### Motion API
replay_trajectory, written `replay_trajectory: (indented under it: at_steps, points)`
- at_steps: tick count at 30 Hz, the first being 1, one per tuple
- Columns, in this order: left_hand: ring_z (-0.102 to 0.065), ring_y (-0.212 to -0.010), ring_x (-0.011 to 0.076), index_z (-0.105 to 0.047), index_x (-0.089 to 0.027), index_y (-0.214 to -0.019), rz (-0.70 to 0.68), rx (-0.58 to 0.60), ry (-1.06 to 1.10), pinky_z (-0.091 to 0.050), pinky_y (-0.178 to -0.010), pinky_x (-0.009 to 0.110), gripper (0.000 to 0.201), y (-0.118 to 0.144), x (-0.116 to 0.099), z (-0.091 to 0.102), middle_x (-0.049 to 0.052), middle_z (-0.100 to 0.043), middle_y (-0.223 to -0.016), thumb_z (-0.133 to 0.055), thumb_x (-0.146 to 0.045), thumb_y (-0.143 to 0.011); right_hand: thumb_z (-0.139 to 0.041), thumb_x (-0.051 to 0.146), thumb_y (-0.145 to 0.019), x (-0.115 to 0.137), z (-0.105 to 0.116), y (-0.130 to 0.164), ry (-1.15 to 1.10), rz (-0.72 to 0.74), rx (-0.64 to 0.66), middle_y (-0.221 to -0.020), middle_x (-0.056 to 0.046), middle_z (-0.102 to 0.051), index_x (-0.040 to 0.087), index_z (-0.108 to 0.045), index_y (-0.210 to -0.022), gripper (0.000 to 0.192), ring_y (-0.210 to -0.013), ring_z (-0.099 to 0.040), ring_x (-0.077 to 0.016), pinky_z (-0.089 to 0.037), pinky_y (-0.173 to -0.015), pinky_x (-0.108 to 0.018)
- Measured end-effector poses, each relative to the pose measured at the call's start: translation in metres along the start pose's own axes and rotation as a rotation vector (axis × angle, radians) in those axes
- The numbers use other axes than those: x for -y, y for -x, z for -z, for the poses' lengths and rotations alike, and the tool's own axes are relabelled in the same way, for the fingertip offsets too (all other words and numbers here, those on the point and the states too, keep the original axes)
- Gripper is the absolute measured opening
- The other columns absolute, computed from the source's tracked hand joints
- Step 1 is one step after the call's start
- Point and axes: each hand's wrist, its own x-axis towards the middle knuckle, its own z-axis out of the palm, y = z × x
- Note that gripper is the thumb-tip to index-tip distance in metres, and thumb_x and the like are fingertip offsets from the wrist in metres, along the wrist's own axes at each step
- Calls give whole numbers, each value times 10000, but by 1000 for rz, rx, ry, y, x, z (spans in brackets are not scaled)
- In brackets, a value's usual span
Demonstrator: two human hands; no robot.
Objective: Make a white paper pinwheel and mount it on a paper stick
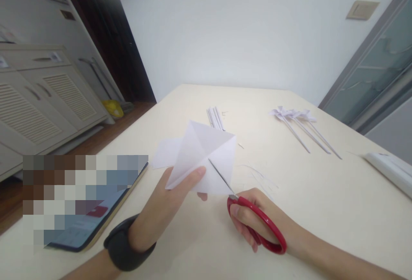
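- The left hand [167, 205] is pinching a creased white paper [202, 159] by its near-left edge, thumb lying on top and the other fingers tucked under, and is holding it lifted over the table [322, 202]
- The right hand [257, 220] is gripping red-handled scissors [254, 222], fingers threaded through the loops and curled closed around them
- The scissor blades are running along a diagonal fold from the paper's near-right corner toward its middle; how far apart they are standing is hard to tell, as they are showing only as a thin dark line
- A black band [124, 248] is sitting on the left wrist, nearer the camera than the paper
- A tablet [93, 211] is lying flat to the left of the paper, close to the left hand, its screen blurred out
- A second white sheet [164, 153] is peeking out from behind the paper's left side, flat on the table
- A small bundle of thin white sticks [215, 117] is lying just beyond the paper's far corner
- Several paper pinwheels [301, 127] on sticks are lying well to the right of the paper and farther back
- Thin paper slivers [257, 177] are scattered just right of the paper, beside the right hand
- A long white object [388, 168] is resting far to the right of the paper, at the table's edge
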Motion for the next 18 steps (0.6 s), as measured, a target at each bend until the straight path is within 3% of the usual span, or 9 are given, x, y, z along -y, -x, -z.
replay_trajectory:
  at_steps: [18]
  points:
    - [-574,-666,152,-460,-186,-491,-150,0,-14,-430,-720,234,380,0,-4,-5,-30,-584,-629,-400,-288,-853,-364,91,-741,4,-2,3,57,10,-30,-384,58,-454,155,-427,-493,263,-337,-428,-48,-348,-395,-153]
